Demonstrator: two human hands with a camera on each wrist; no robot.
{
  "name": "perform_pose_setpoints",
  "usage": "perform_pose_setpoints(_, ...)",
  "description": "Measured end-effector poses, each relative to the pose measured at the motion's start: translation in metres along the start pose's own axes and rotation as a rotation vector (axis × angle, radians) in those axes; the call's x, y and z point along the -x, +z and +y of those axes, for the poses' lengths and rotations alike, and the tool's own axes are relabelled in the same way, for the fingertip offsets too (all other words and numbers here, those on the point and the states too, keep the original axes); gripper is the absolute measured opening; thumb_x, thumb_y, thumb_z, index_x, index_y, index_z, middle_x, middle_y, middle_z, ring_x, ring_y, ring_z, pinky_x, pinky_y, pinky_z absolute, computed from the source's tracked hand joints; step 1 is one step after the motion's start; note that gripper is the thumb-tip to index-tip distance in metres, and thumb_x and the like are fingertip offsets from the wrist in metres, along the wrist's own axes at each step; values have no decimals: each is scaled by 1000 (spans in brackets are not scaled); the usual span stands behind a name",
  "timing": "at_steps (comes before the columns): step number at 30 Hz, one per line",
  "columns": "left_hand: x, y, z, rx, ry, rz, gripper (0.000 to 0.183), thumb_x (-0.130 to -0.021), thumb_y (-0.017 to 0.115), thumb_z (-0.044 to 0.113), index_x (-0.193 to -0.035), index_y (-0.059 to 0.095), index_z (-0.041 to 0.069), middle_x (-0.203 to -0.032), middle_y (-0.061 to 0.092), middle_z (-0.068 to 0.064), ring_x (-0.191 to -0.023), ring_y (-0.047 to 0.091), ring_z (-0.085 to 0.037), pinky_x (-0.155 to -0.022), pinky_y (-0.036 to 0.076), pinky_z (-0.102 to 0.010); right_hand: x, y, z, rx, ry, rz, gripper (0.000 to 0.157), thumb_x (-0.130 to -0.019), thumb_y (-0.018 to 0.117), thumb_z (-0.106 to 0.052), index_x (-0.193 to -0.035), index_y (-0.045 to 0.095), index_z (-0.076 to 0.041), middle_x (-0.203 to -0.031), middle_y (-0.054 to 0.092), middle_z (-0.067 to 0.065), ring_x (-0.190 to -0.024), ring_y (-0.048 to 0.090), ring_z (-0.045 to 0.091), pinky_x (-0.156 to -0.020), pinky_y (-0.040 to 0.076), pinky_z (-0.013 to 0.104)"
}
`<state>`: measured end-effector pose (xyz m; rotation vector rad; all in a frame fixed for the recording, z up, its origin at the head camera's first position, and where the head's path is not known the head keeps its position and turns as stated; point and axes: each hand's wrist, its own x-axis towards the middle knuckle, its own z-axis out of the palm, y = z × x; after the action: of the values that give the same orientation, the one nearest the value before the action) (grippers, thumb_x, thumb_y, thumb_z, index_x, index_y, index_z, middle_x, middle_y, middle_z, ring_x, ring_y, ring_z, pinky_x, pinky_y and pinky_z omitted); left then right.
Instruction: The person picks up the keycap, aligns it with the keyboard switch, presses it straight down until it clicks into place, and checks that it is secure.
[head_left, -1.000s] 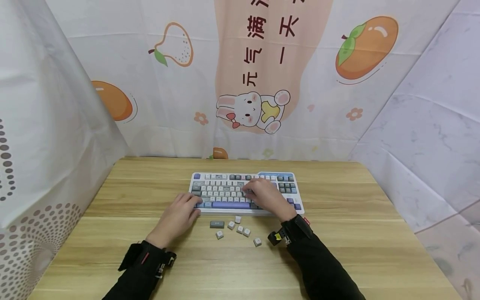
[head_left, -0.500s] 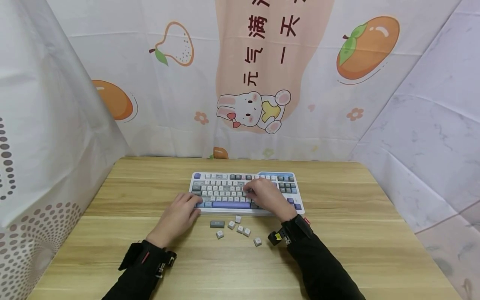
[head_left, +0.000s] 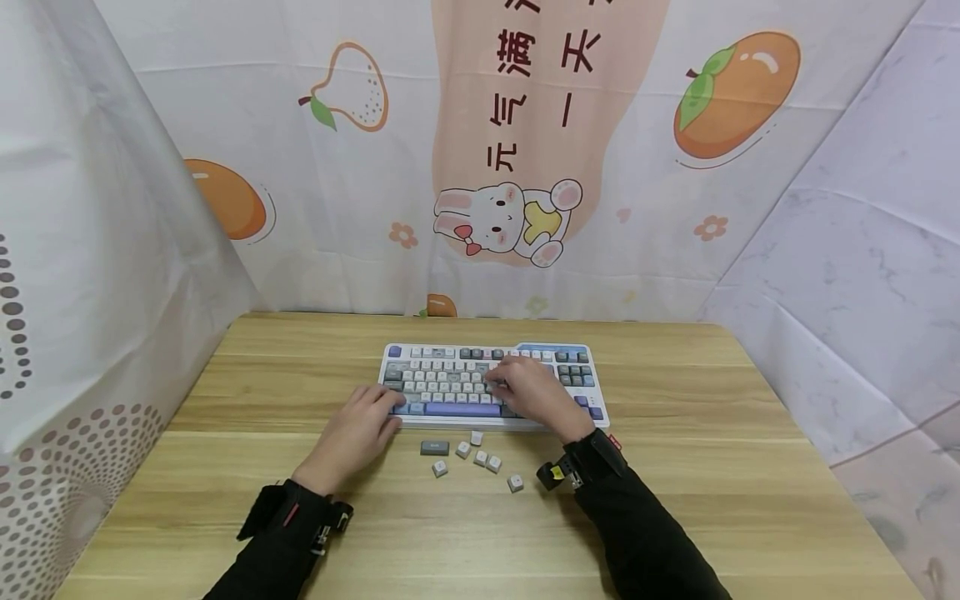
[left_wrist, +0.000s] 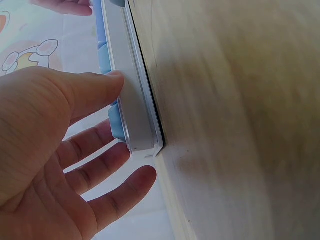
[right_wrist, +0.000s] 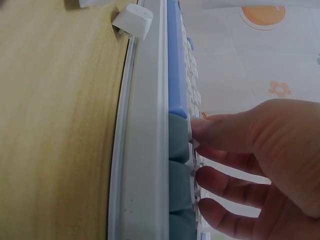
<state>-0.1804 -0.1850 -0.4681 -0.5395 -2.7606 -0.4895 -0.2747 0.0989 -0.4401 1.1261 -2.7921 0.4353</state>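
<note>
Head view: left hand (head_left: 352, 435) touches keyboard (head_left: 442, 377) edge, wide tabletop (head_left: 720, 467) alongside.

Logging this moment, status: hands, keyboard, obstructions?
Left hand on keyboard, near-left corner. Right hand at its keys, grip unclear. Loose keycaps nearside, clear of hands.

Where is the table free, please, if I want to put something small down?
Bare: the table right of the keyboard; left of it, beyond the left hand; and the near middle, between the sleeves. Crowded: just in front of the keyboard, where loose keycaps lie.
</note>
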Motion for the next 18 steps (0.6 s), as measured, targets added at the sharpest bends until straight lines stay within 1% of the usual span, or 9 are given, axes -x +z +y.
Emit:
perform_pose_setpoints(4, 0, 0, 0, 2, 1, 1, 26, -87, 67, 18, -111, 65, 9, -109, 60, -6, -106, 52, -24, -91, 46, -41, 1, -1, 0, 8, -27, -9, 22, -87, 66, -17, -107, 73, -14, -94, 65, -1, -80, 55, 9, -67, 47, 26)
perform_pose_setpoints(7, 0, 0, 0, 1, 1, 5, 26, -87, 67, 17, -111, 65, 9, -108, 60, -6, -105, 52, -23, -90, 46, -41, 2, -1, 1, -2, -39, -11, 21, -87, 65, -16, -107, 73, -12, -93, 65, 0, -77, 54, 9, -65, 47, 26)
perform_pose_setpoints(14, 0, -1, 0, 8, -2, -11, 26, -88, 66, 17, -112, 64, 8, -109, 60, -6, -107, 51, -24, -92, 45, -41, 3, -2, 3, 6, -35, -30, 20, -87, 66, -16, -105, 73, -14, -95, 64, -3, -84, 56, 9, -72, 48, 27)
perform_pose_setpoints(18, 1, -1, 0, 10, 3, -12, 26, -88, 66, 18, -112, 64, 8, -110, 60, -6, -107, 51, -25, -93, 44, -41, 3, -3, 3, -7, -62, -34, 17, -88, 65, -16, -103, 73, -14, -94, 64, -3, -83, 56, 9, -73, 48, 28)
